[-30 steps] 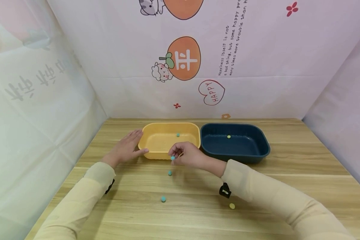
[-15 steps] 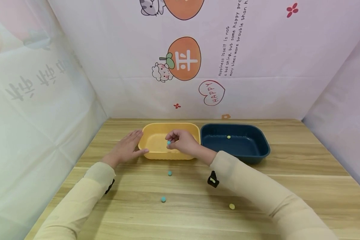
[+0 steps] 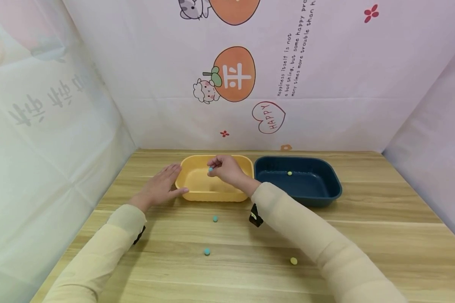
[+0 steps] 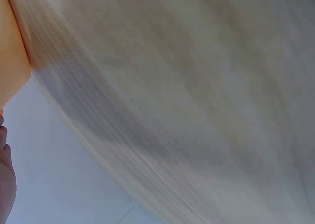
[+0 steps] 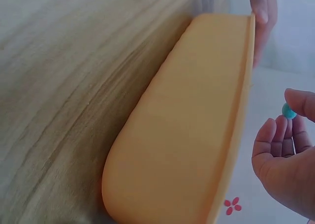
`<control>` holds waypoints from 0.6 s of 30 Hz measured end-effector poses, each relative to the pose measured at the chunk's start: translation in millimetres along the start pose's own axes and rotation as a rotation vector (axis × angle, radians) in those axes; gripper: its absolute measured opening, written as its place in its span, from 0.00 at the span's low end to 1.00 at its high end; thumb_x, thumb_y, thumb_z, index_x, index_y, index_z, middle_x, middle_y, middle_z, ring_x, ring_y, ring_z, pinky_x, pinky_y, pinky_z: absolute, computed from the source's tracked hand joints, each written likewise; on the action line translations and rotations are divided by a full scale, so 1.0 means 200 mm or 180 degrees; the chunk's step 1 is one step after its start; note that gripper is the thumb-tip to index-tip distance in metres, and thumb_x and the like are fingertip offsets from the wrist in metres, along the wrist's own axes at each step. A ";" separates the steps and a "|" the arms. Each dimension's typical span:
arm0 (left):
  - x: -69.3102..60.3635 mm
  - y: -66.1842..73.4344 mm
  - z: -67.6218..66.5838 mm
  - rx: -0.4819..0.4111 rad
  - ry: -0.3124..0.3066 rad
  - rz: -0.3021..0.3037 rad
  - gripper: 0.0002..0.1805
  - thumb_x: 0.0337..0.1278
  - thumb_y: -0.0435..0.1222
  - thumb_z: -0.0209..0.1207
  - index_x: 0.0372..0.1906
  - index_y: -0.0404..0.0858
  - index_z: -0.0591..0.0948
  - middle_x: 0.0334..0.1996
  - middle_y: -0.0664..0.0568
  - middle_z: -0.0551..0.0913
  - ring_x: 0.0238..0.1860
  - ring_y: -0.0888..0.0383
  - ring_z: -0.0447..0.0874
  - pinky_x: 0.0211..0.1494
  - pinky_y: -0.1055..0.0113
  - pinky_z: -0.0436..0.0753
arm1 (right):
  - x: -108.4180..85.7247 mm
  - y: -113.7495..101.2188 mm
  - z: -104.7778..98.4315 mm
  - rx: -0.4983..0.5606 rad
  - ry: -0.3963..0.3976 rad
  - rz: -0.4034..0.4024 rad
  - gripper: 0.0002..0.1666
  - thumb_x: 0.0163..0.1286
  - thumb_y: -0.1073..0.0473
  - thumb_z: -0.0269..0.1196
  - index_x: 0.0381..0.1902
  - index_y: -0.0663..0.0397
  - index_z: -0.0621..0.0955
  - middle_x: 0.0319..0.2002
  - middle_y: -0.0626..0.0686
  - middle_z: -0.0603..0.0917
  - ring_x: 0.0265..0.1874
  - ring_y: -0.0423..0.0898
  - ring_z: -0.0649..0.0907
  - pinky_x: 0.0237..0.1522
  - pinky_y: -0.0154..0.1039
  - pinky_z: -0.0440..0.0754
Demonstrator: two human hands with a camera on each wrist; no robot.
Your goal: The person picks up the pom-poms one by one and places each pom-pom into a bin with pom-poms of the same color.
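My right hand [image 3: 227, 170] is over the yellow bin [image 3: 197, 196], with a small turquoise ball [image 5: 289, 111] pinched between thumb and fingertips. In the right wrist view the ball sits above the bin's rim. Fingers spread, my left hand [image 3: 160, 187] rests against the bin's left end, the thumb near its front corner. Two more turquoise balls lie on the table, one [image 3: 215, 219] just in front of the bin and another [image 3: 207, 251] nearer me. Part of the bin's inside is hidden by my right hand.
A dark blue bin [image 3: 297, 193] stands right beside the yellow one, with a small yellow piece [image 3: 290, 173] inside. Another yellow piece [image 3: 293, 261] lies on the wooden table [image 3: 167, 269] below my right forearm. Printed cloth [image 3: 318, 122] walls in the back and sides.
My right hand has moved from the yellow bin's front edge, back and slightly left, to above its inside, carrying the turquoise ball. The left hand has stayed put.
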State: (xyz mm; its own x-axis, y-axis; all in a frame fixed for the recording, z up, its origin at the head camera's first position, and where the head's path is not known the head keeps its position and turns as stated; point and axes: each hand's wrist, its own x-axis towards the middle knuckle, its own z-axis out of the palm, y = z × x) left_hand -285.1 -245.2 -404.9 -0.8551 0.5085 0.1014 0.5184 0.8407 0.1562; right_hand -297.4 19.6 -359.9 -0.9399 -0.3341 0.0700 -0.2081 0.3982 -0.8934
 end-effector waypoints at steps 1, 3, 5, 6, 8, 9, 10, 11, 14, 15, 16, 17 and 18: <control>0.00 0.00 0.00 -0.0011 0.0008 0.0003 0.51 0.65 0.64 0.46 0.75 0.27 0.51 0.74 0.36 0.51 0.75 0.44 0.44 0.76 0.53 0.44 | 0.01 0.00 0.00 0.0002 0.0014 0.0013 0.15 0.63 0.67 0.67 0.47 0.64 0.81 0.39 0.53 0.80 0.39 0.48 0.78 0.40 0.36 0.79; 0.00 0.01 0.00 -0.0033 0.0026 0.0013 0.50 0.66 0.63 0.47 0.74 0.27 0.52 0.74 0.36 0.52 0.75 0.44 0.44 0.76 0.53 0.44 | 0.03 0.01 0.01 0.0013 0.0041 0.0054 0.16 0.63 0.67 0.67 0.48 0.66 0.81 0.39 0.53 0.80 0.39 0.48 0.77 0.40 0.36 0.79; 0.00 0.01 0.00 -0.0037 0.0037 0.0021 0.50 0.66 0.63 0.47 0.74 0.27 0.52 0.74 0.36 0.52 0.75 0.44 0.44 0.76 0.54 0.44 | 0.05 0.02 0.01 0.0020 0.0077 0.0101 0.16 0.63 0.67 0.67 0.48 0.66 0.81 0.39 0.53 0.80 0.39 0.48 0.77 0.40 0.36 0.79; 0.00 0.01 0.00 -0.0030 0.0039 0.0026 0.50 0.66 0.63 0.47 0.74 0.27 0.52 0.74 0.36 0.52 0.75 0.44 0.44 0.76 0.54 0.44 | 0.06 0.02 0.01 0.0020 0.0097 0.0119 0.16 0.62 0.68 0.67 0.48 0.66 0.81 0.38 0.53 0.80 0.39 0.48 0.77 0.40 0.37 0.78; 0.00 0.01 0.00 -0.0013 0.0036 0.0027 0.50 0.66 0.62 0.48 0.74 0.27 0.52 0.74 0.36 0.52 0.75 0.44 0.44 0.76 0.54 0.44 | 0.08 0.02 0.01 0.0013 0.0137 0.0175 0.16 0.62 0.67 0.68 0.48 0.65 0.81 0.39 0.53 0.80 0.40 0.47 0.77 0.40 0.37 0.78; 0.00 0.01 0.00 -0.0001 0.0030 0.0023 0.50 0.66 0.62 0.47 0.74 0.27 0.52 0.74 0.36 0.52 0.75 0.44 0.44 0.76 0.54 0.44 | 0.09 0.03 0.01 -0.0001 0.0163 0.0198 0.16 0.62 0.67 0.68 0.48 0.65 0.82 0.39 0.52 0.80 0.40 0.47 0.77 0.41 0.37 0.78; 0.00 0.01 -0.01 -0.0001 0.0031 0.0021 0.50 0.66 0.62 0.48 0.74 0.27 0.52 0.74 0.36 0.52 0.75 0.44 0.44 0.76 0.54 0.44 | 0.09 0.03 0.01 -0.0014 0.0183 0.0219 0.16 0.62 0.67 0.68 0.48 0.64 0.82 0.39 0.52 0.80 0.40 0.47 0.77 0.41 0.37 0.78; 0.00 0.01 0.00 0.0005 0.0033 0.0023 0.50 0.66 0.62 0.48 0.74 0.27 0.52 0.74 0.36 0.52 0.75 0.44 0.44 0.76 0.53 0.44 | 0.10 0.03 0.01 -0.0025 0.0201 0.0242 0.17 0.61 0.67 0.68 0.48 0.64 0.82 0.39 0.52 0.80 0.40 0.47 0.77 0.41 0.38 0.78; 0.00 0.01 0.00 0.0017 0.0035 0.0030 0.50 0.66 0.62 0.48 0.74 0.26 0.52 0.74 0.35 0.52 0.75 0.43 0.44 0.76 0.53 0.44 | 0.11 0.04 0.02 -0.0050 0.0238 0.0295 0.16 0.61 0.67 0.68 0.48 0.63 0.82 0.39 0.51 0.80 0.40 0.47 0.77 0.42 0.38 0.78; 0.00 0.01 0.00 0.0014 0.0034 0.0037 0.50 0.66 0.62 0.48 0.74 0.26 0.52 0.74 0.35 0.52 0.75 0.43 0.44 0.76 0.52 0.44 | 0.12 0.04 0.03 -0.0040 0.0242 0.0307 0.16 0.61 0.67 0.68 0.48 0.64 0.82 0.39 0.51 0.80 0.40 0.47 0.77 0.42 0.38 0.78; 0.00 0.01 -0.01 0.0004 0.0037 0.0044 0.50 0.66 0.62 0.48 0.74 0.26 0.52 0.74 0.35 0.52 0.75 0.42 0.45 0.75 0.52 0.44 | 0.12 0.05 0.03 -0.0036 0.0246 0.0321 0.16 0.61 0.67 0.68 0.48 0.64 0.82 0.40 0.51 0.80 0.40 0.47 0.77 0.42 0.38 0.78; 0.00 0.01 -0.01 0.0002 0.0034 0.0049 0.50 0.66 0.62 0.48 0.74 0.26 0.52 0.74 0.35 0.52 0.75 0.43 0.45 0.76 0.52 0.44 | 0.13 0.05 0.03 -0.0039 0.0258 0.0334 0.16 0.61 0.68 0.68 0.48 0.64 0.82 0.40 0.52 0.80 0.40 0.47 0.77 0.42 0.38 0.78; 0.00 0.01 -0.01 -0.0005 0.0035 0.0054 0.50 0.66 0.62 0.48 0.74 0.26 0.53 0.74 0.35 0.52 0.75 0.43 0.45 0.76 0.52 0.44 | 0.13 0.06 0.04 -0.0034 0.0268 0.0346 0.16 0.61 0.68 0.67 0.48 0.64 0.81 0.40 0.52 0.80 0.40 0.46 0.77 0.43 0.38 0.78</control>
State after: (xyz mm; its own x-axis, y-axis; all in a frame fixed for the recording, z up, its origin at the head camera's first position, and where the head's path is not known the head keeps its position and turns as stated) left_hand -283.5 -243.9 -402.6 -0.8461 0.5205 0.1148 0.5328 0.8317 0.1560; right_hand -322.5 9.1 -371.8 -0.9764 -0.2158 0.0105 -0.1062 0.4374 -0.8929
